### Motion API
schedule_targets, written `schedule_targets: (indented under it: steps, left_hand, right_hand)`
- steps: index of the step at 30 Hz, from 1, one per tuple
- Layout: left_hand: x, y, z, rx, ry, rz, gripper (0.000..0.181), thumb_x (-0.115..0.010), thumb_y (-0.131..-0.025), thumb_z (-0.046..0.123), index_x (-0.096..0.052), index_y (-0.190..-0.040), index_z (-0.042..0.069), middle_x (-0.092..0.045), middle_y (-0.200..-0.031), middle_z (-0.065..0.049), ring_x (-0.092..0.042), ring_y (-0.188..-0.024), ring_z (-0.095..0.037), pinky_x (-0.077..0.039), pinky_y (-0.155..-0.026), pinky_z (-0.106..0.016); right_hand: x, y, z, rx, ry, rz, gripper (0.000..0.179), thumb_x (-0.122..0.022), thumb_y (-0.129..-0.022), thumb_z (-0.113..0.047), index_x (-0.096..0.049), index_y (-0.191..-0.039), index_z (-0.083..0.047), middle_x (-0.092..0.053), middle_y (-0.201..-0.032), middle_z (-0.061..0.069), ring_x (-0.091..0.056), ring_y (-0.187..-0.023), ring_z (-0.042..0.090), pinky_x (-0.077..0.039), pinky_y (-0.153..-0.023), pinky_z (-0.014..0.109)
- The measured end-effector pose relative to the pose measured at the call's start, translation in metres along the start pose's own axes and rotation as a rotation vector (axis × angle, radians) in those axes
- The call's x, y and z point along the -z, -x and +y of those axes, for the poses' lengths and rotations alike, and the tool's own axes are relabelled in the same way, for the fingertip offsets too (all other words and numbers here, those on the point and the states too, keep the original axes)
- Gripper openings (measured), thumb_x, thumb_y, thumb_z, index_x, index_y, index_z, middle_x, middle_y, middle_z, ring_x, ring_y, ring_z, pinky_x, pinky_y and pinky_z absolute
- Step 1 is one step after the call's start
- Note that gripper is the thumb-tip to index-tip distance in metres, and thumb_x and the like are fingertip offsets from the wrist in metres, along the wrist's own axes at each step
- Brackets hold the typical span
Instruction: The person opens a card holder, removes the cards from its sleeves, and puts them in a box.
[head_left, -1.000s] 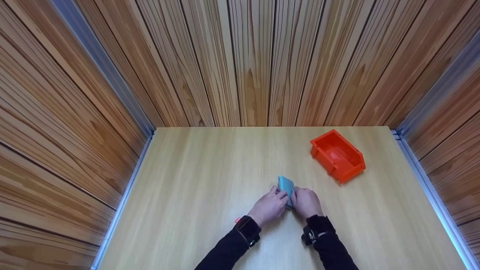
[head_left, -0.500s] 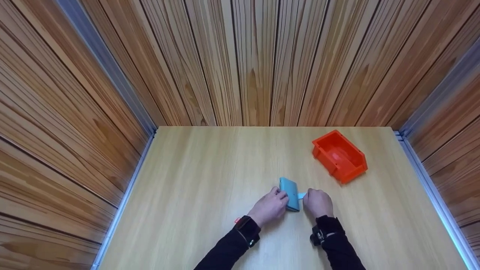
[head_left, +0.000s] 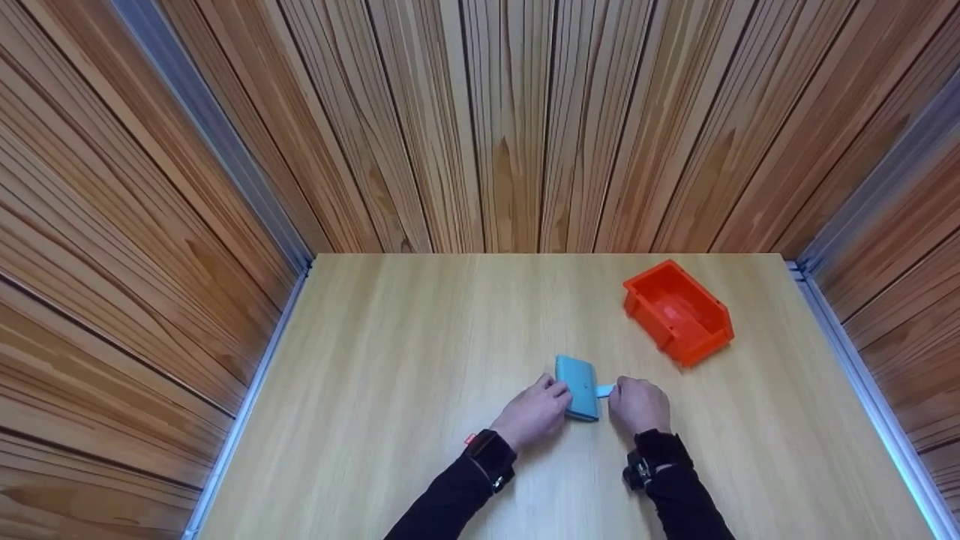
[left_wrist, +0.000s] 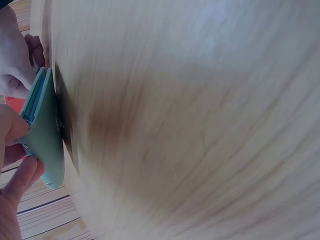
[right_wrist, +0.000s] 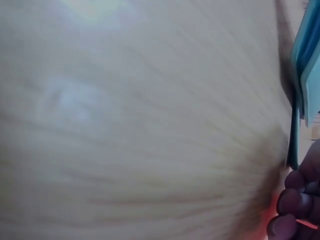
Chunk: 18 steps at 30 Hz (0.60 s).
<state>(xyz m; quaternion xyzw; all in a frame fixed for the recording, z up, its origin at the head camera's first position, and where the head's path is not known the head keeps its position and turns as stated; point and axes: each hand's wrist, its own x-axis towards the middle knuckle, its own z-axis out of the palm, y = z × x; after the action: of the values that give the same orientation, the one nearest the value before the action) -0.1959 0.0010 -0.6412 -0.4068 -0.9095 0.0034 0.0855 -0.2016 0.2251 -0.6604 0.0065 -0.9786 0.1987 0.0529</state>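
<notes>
A light blue folding wallet is held just over the table in the head view. My left hand pinches its left edge between thumb and fingers; in the left wrist view the wallet stands on its fold side, its layered inside edge showing. From the wallet's right side sticks out a short strap. My right hand grips the strap's outer end with curled fingers. In the right wrist view the strap runs down from the wallet to the fingertips.
An orange-red plastic bin sits at the back right of the pale wooden table. Wood-panelled walls rise behind and at both sides, with metal rails along the table's side edges.
My right hand has moved right, away from the wallet, and the strap now shows stretched between them. More of the wallet's face is visible. My left hand keeps its hold nearly in place.
</notes>
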Motion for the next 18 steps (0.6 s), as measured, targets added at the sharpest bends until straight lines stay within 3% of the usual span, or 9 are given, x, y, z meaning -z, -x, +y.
schedule_targets:
  steps: [7, 18]
  left_hand:
    - [-0.0007, 0.0007, -0.0037, 0.048, 0.101, -0.043, 0.02, -0.061, -0.102, 0.019, -0.07, -0.12, 0.014, -0.066, -0.116, 0.003, -0.06, -0.108, -0.016, -0.054, -0.089, -0.023]
    - [-0.0092, -0.0006, -0.0069, 0.059, 0.15, -0.145, 0.03, -0.064, -0.1, 0.021, -0.063, -0.13, 0.015, -0.065, -0.116, 0.0, -0.064, -0.102, -0.014, -0.055, -0.086, -0.025]
  right_hand:
    - [-0.0001, -0.0024, 0.0036, -0.009, 0.02, -0.042, 0.026, -0.057, -0.096, -0.01, -0.057, -0.07, -0.006, -0.04, -0.061, 0.001, -0.043, -0.055, 0.023, -0.032, -0.053, 0.034]
    - [0.0052, -0.0036, 0.0043, -0.052, 0.013, -0.095, 0.027, -0.054, -0.099, -0.012, -0.062, -0.074, -0.005, -0.048, -0.063, 0.004, -0.052, -0.06, 0.025, -0.038, -0.057, 0.038]
